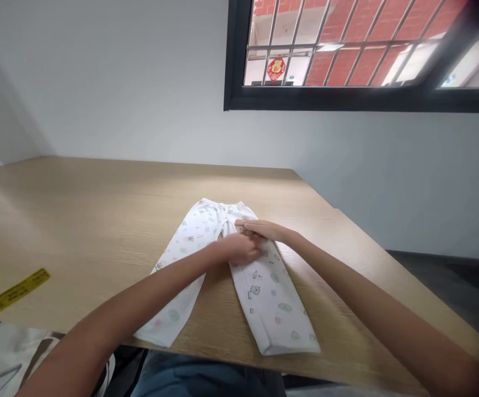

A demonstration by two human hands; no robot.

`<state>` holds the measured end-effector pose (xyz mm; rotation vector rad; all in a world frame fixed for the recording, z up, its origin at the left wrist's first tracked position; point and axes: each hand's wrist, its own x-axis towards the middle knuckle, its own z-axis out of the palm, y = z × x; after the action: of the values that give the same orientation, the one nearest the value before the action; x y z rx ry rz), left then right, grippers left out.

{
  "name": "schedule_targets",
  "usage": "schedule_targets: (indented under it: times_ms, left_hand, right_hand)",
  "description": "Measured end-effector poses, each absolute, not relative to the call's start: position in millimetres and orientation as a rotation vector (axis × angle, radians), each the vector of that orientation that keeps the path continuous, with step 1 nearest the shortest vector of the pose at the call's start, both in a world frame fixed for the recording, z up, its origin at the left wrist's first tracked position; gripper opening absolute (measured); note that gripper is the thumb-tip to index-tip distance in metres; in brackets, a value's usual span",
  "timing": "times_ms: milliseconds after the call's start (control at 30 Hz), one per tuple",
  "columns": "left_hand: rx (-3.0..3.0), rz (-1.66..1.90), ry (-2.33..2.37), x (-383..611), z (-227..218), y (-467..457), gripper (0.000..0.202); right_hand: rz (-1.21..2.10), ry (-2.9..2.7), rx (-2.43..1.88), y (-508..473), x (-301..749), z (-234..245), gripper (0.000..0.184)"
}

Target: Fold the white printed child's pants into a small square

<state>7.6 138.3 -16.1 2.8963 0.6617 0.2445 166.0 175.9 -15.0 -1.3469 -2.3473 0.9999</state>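
A pair of white baby pants (270,300) with small printed animals and pastel spots lies spread on the table. Its waistband points away from me and both legs come toward the front edge. My right hand (259,227) rests on the upper part of the right-side leg, fingers stretched out flat to the left. Crossing over the left-side leg, my left hand (242,249) is on the same right-side leg, just below and touching or nearly touching my right hand. Motion blurs the left hand, and its fingers are turned under and hidden.
The light wood table (111,220) reaches back to a white wall. A yellow strip with printed marks (14,295) lies at the left front edge. Whitish cloth (3,355) sits below that edge. A dark-framed barred window (346,49) is above.
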Motion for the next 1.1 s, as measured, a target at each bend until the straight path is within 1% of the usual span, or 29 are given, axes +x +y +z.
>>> schedule_targets:
  times_ms: [100, 167, 200, 267, 333, 400, 500, 567, 600, 667, 733, 900, 967, 1100]
  left_hand:
    - [2.915, 0.097, 0.367, 4, -23, 89, 0.049]
    - [2.864, 0.08, 0.247, -9, -29, 48, 0.051]
    - [2.84, 0.14, 0.222, -15, -33, 29, 0.051]
    - [2.836, 0.378, 0.22, -22, -46, 3, 0.05]
    - [2.813, 0.624, 0.265, -20, -60, -9, 0.048]
    - [2.752, 0.759, 0.376, -9, -69, -10, 0.043]
    - [2.735, 0.822, 0.544, 15, -69, -7, 0.033]
    - [2.783, 0.835, 0.642, 29, -64, -6, 0.019]
    - [2.81, 0.832, 0.685, 35, -62, -7, 0.016]
    - [2.851, 0.811, 0.758, 43, -61, -9, 0.023]
    - [2.872, 0.788, 0.811, 47, -64, -10, 0.027]
    - [2.809, 0.824, 0.848, 47, -71, -6, 0.013]
    - [2.705, 0.928, 0.824, 42, -69, -5, 0.009]
    - [2.326, 1.207, 0.856, 12, -47, -9, 0.011]
  right_hand:
    - [0.799, -2.413, -1.333, 189, 163, -31, 0.048]
    - [0.66, -2.46, -1.296, 198, 159, -39, 0.048]
    - [0.593, -2.471, -1.292, 202, 157, -42, 0.047]
    - [0.474, -2.468, -1.296, 207, 154, -47, 0.045]
    - [0.397, -2.457, -1.285, 208, 153, -49, 0.043]
    - [0.372, -2.433, -1.255, 207, 152, -50, 0.041]
    - [0.321, -2.343, -1.295, 205, 153, -51, 0.037]
    - [0.235, -2.232, -1.429, 204, 152, -53, 0.038]
    - [0.19, -2.162, -1.51, 204, 151, -54, 0.039]
    - [0.121, -2.037, -1.647, 204, 150, -57, 0.04]
    - [0.171, -1.917, -1.704, 204, 149, -57, 0.039]
    - [0.635, -1.658, -1.639, 207, 154, -44, 0.026]
    - [0.791, -1.576, -1.628, 208, 157, -34, 0.02]
    - [1.093, -1.43, -1.515, 204, 156, -13, 0.016]
